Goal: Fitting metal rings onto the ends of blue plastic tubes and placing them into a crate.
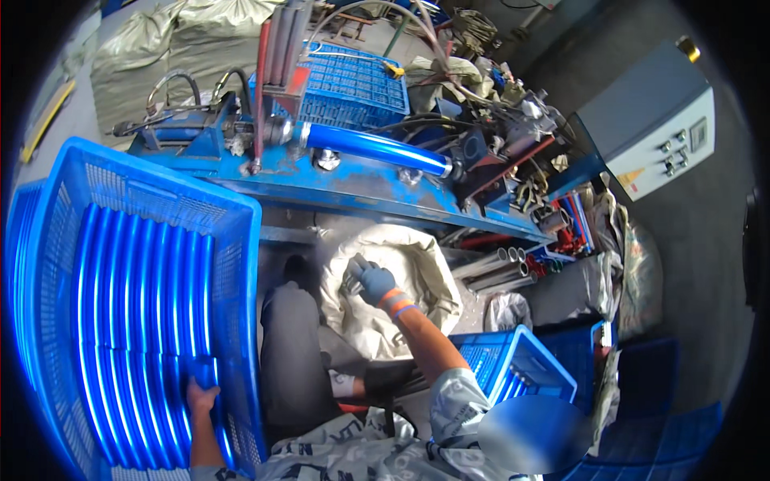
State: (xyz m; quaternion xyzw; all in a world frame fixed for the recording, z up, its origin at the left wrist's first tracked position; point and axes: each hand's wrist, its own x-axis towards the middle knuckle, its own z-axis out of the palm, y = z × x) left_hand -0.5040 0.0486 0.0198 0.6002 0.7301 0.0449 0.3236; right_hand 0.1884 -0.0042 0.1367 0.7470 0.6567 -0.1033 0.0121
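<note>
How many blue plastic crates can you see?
4, maybe more hidden. One big crate of blue tubes at the left, one crate on top of the machine, one crate at lower right, another crate just behind it.

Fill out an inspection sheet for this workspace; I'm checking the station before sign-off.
Surface: blue machine bed carrying a blue tube.
Job's things: blue crate packed with curved blue tubes; open white sack.
Clutter: metal pipes, smaller blue crate, grey sacks.
Hands: left hand bare, on the curved tubes; right hand gloved, gripping small parts over the sack.
Cables: black hoses at the machine's left end.
Surroundings: grey control cabinet to the right.
</note>
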